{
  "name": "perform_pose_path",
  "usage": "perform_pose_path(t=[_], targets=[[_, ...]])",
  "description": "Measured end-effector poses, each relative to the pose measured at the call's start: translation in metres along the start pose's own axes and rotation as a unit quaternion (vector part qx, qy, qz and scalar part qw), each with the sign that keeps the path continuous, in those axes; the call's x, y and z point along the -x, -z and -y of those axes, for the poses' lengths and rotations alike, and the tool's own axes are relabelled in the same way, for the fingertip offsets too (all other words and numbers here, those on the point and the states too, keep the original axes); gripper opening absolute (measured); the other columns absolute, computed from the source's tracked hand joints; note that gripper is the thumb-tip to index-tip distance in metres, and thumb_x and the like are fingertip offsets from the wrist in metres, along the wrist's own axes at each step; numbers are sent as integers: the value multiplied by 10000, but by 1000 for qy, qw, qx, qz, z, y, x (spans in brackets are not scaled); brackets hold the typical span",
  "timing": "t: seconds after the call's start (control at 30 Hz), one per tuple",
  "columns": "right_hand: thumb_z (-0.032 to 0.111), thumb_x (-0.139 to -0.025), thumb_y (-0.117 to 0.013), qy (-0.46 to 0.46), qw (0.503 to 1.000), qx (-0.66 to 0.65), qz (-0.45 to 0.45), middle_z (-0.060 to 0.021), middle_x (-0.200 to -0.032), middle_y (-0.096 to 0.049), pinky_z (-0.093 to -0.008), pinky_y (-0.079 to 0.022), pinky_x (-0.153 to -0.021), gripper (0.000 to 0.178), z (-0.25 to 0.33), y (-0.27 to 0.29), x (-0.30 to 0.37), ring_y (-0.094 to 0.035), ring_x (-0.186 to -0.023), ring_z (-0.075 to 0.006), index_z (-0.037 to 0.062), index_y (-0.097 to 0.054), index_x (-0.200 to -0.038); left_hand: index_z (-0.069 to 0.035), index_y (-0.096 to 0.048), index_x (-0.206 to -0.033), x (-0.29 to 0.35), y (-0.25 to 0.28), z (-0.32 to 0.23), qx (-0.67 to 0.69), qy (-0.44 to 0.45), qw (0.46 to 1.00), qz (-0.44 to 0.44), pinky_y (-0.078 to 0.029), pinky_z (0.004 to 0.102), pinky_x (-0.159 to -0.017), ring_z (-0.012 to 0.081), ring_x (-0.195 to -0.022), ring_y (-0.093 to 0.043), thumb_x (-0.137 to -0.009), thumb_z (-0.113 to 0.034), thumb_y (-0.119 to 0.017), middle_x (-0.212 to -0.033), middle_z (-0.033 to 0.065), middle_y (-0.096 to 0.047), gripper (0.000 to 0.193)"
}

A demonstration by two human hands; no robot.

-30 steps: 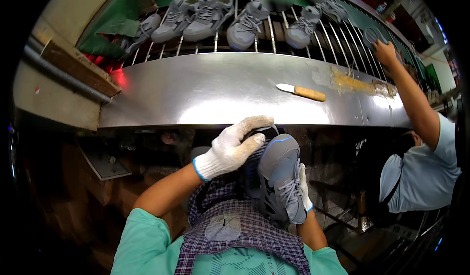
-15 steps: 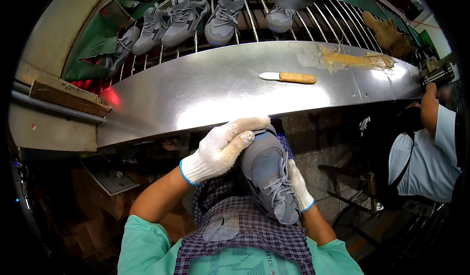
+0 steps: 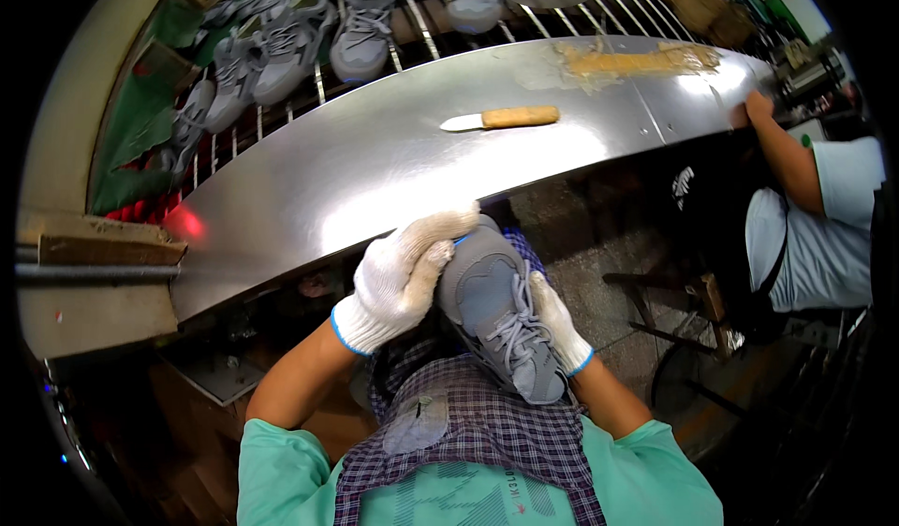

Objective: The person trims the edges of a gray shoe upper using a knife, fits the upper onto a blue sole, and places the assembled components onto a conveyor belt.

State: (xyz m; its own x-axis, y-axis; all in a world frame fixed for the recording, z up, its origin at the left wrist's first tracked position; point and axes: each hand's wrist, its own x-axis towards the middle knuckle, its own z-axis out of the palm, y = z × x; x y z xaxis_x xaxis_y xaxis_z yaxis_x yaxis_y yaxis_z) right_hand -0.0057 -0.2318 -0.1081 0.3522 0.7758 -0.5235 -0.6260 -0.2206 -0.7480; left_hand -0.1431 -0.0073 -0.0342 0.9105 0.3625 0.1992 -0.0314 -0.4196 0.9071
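A grey lace-up shoe (image 3: pixel 492 292) is held above my lap, its toe pointing away from me and its laces tied. My left hand (image 3: pixel 398 269), in a white knit glove with a blue cuff edge, is closed around the toe end, fingers over the front edge. My right hand (image 3: pixel 560 328), gloved the same way, grips the shoe's right side near the heel; the shoe hides part of its fingers. Beyond them, a short knife (image 3: pixel 517 117) with a wooden handle lies on the metal bench (image 3: pixel 375 175), blade to the left, touched by neither hand.
Several grey shoes (image 3: pixel 361 44) stand on a rack of metal rods (image 3: pixel 417 11) behind the bench. Brown tape (image 3: pixel 637 61) covers part of the bench's far side. At right, a co-worker's arm (image 3: pixel 787 156) reaches to the bench, near a dark stool frame (image 3: pixel 707 315).
My view has turned, so the bench, knife and rack sit differently in it. Both hands still grip the shoe, which has tilted slightly. The co-worker's hand has shifted along the bench.
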Motion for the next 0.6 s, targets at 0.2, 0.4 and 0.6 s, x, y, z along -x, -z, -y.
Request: perform_pose_path(t=[0.2, 0.4, 0.6], targets=[[471, -1185, -389, -16, 993, -113, 8, -126, -1387, -675, -334, -536, -1080, 617, -22, 20, -10, -652, -1222, -187, -40, -563, -1485, 62, -578, -1468, -15, 4, 7, -36, -65, 995, 64, -449, 474, -1196, 419, -1384, -614, -1004, -415, -723, -1491, 283, -617, 682], [598, -1141, -413, -30, 985, -168, -29, -182, -1557, -541, -412, -492, -1177, 754, -20, 36, -12, -581, -1379, -254, 16, -424, -1620, -121, -47, -1743, 22, -25, 62, 209, 27, 973, 92, -317, 525, -1291, 414, -1533, -431, -852, -255, -901, -1696, 281, -349, 1241], [609, -1137, -410, -20, 985, -167, -22, -185, -1567, -532, -417, -486, -1184, 765, -7, 26, -19, -573, -1391, -261, 20, -415, -1625, -9, -305, -1676, 40, -65, 57, 103, 48, 994, -4, -383, 421, -1270, 365, -1532, -468, -896, -40, -700, -1673, 251, -433, 874]])
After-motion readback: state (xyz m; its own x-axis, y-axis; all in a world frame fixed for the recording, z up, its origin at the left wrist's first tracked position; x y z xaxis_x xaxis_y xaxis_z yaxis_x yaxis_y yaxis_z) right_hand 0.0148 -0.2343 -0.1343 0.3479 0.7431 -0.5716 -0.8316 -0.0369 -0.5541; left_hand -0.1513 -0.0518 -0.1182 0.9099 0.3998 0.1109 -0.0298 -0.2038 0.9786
